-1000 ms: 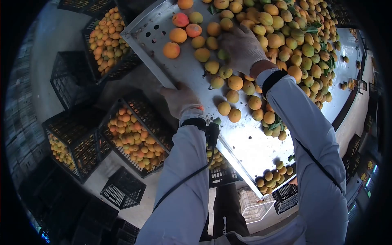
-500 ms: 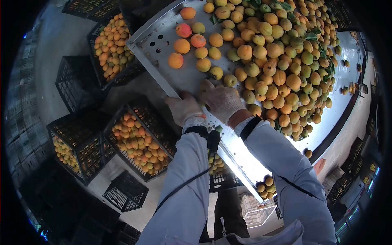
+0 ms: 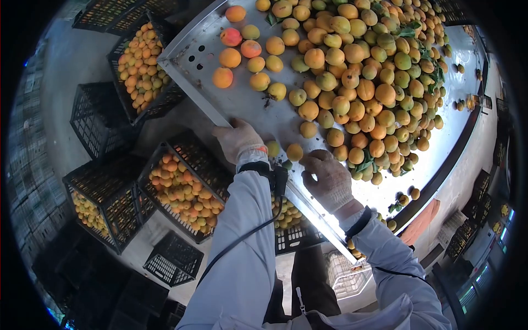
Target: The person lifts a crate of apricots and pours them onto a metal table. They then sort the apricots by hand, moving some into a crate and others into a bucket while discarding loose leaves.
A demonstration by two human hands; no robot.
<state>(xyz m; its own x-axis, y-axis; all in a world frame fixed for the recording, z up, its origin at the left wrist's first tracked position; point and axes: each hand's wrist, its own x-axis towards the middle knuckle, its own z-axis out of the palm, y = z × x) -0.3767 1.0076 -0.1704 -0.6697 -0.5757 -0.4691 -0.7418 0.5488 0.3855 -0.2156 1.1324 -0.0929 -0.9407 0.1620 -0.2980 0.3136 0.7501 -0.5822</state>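
Apricots (image 3: 352,91), orange to green, lie heaped on a sloping metal table (image 3: 258,118). My left hand (image 3: 240,142), in a pale glove, is closed over the table's raised left rim, thumb on the outer side. My right hand (image 3: 328,179), gloved too, is above the table's lower part with fingers curled and thumb bent towards them; whatever lies between the fingertips is hidden. Just left of those fingertips rests an orange apricot (image 3: 294,152). A greenish apricot (image 3: 272,148) sits beside my left wrist. Several redder apricots (image 3: 231,37) are spread out at the upper left.
Black crates of apricots stand on the floor to the left, one (image 3: 184,192) close below the rim. A small black crate (image 3: 173,258) and a white crate (image 3: 347,275) are lower down. Dark small fruits (image 3: 403,200) lie near the table's right edge.
My right hand has moved away from my left, down and to the right. Two apricots now lie between the hands. The view has shifted slightly; my left hand stays at the rim.
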